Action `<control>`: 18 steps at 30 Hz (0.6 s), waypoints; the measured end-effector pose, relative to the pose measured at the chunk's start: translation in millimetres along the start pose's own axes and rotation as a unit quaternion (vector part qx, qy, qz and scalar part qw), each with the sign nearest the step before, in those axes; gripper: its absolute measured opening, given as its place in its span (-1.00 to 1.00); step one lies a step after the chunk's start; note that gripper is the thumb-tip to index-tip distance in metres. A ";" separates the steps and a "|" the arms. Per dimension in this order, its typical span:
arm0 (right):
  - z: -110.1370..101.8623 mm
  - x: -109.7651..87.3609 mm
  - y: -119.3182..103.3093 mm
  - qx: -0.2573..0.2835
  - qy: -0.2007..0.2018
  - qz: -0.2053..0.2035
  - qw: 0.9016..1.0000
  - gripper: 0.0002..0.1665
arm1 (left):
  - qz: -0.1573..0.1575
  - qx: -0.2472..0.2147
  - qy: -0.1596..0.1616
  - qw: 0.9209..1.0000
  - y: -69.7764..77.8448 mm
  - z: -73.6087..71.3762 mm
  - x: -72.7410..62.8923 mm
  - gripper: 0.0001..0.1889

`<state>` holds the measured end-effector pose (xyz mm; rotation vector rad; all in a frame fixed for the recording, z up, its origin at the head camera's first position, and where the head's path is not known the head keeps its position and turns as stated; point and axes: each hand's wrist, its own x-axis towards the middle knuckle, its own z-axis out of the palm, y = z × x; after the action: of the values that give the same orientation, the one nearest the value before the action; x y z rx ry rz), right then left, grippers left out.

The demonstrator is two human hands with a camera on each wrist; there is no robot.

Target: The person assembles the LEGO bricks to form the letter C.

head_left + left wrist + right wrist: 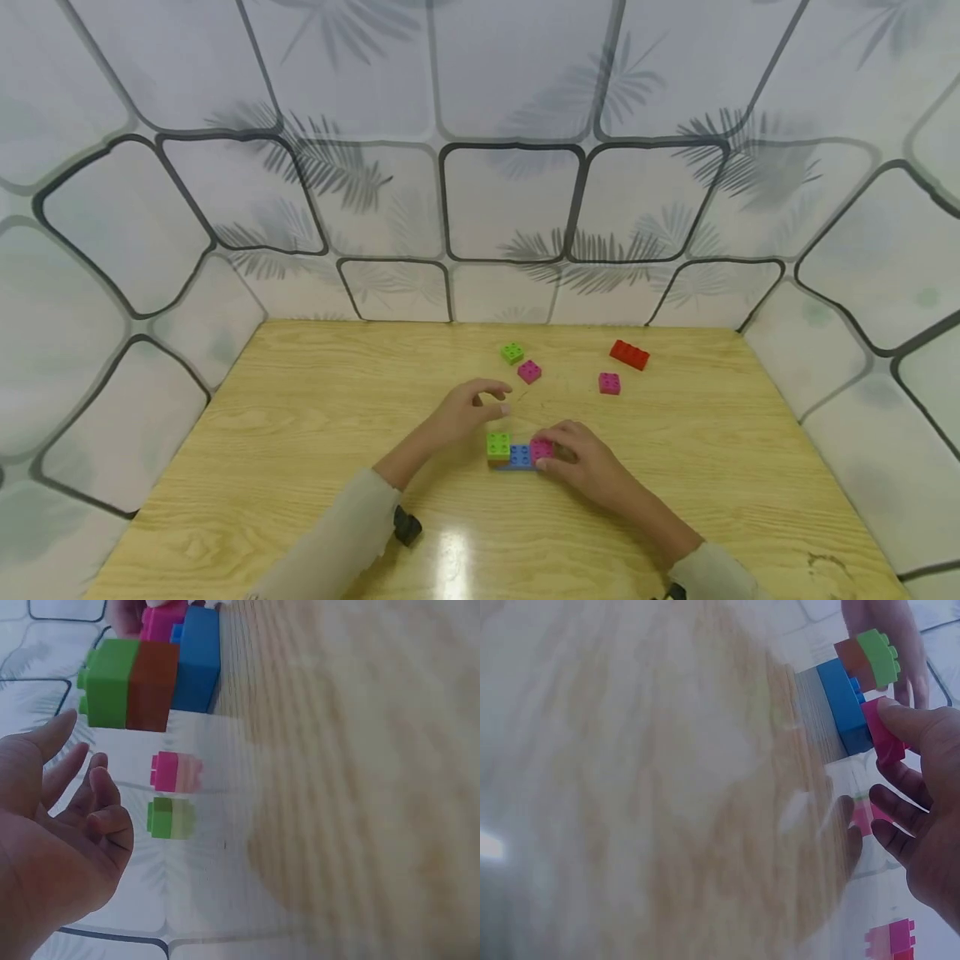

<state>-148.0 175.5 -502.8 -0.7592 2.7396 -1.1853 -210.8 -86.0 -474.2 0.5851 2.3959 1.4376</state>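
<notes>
A long blue toy brick [520,455] lies on the wooden table. On its left end stands an orange-brown brick [152,686], topped by a lime green brick [498,442]. At the blue brick's right end is a pink brick [883,731], pinched between thumb and fingers of my right hand [592,469]. Whether the pink brick is fully pressed onto the studs I cannot tell. My left hand [459,414] hovers just behind and left of the green brick, fingers loosely bent, holding nothing and apart from the stack.
Farther back on the table [315,392] lie a loose green brick [512,353] and a pink brick [529,372]. Back right are another pink brick [609,383] and a longer red brick [630,355]. A leaf-patterned white backdrop [510,200] borders the table's back and sides.
</notes>
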 end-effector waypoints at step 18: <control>2.3 -2.2 1.2 0.013 0.004 0.005 1.000 -0.67 | -0.004 0.033 0.012 0.999 -18.2 9.3 77.1 -0.49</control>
<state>-146.0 175.7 -505.5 -0.7397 2.7262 -1.2212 -277.9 -49.6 -497.3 0.5768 2.4696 1.3738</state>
